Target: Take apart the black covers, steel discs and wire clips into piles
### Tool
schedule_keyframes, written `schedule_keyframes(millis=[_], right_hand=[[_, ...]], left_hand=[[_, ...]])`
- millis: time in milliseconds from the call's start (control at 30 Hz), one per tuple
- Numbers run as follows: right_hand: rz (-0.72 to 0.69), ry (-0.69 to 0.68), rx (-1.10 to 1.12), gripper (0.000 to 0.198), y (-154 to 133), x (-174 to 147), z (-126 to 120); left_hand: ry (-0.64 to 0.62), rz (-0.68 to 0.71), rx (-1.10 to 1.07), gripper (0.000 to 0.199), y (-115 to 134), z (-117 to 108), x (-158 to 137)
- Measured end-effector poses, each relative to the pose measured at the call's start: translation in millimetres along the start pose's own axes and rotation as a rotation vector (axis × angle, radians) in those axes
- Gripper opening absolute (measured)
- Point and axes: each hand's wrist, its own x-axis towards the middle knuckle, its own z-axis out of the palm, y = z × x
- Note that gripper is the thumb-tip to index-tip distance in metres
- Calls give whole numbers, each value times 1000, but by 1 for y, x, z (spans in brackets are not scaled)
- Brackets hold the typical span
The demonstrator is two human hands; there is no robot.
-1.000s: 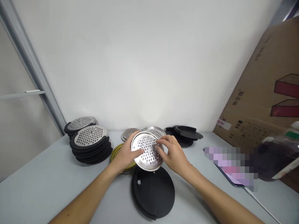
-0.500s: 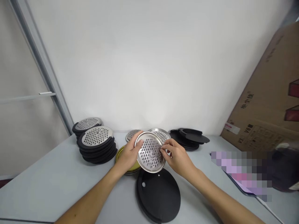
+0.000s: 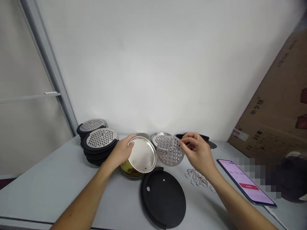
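My left hand (image 3: 122,149) grips the edge of a shallow round metal lid (image 3: 143,155), its plain inner face showing. Just to the right, my right hand (image 3: 198,153) pinches the rim of a thin round grater disc (image 3: 170,151) full of raised holes. Both pieces are held above the table, close beside each other. Below them lies a round black tray (image 3: 164,201) with a raised curved edge and two small holes. Partly hidden under the lid is a stack of round yellow-topped tins (image 3: 128,169). Behind the disc rests another round metal grater piece (image 3: 157,139).
Stacks of black trays with metal grater discs (image 3: 102,139) stand at the left. Loose metal rings and clips (image 3: 196,178) lie by my right forearm. A phone (image 3: 247,182) with a white cable is at the right. Behind it leans a cardboard box (image 3: 268,105); black pieces (image 3: 212,144) lie near the wall.
The grater disc has come out of the metal lid and moved right in my right hand. My left hand has shifted left with the lid. The rings and clips now show.
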Motion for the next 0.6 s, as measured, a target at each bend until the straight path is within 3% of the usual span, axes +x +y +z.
schedule_keyframes(millis=[100,300,500,600], right_hand=[[0,-8,-56,17,17,3,-5],[67,-206,-123,19,31,3,-6],[180,-707,-160,39,20,-5,-11],[147,-941,-164,60,27,-12,-11]], left_hand=[[-89,-45,209,37,-13,-7,2],[-138,-155,566,29,-13,-9,-4],[-200,-60,711,37,-10,6,-6],[-250,-10,713,44,-9,15,-10]])
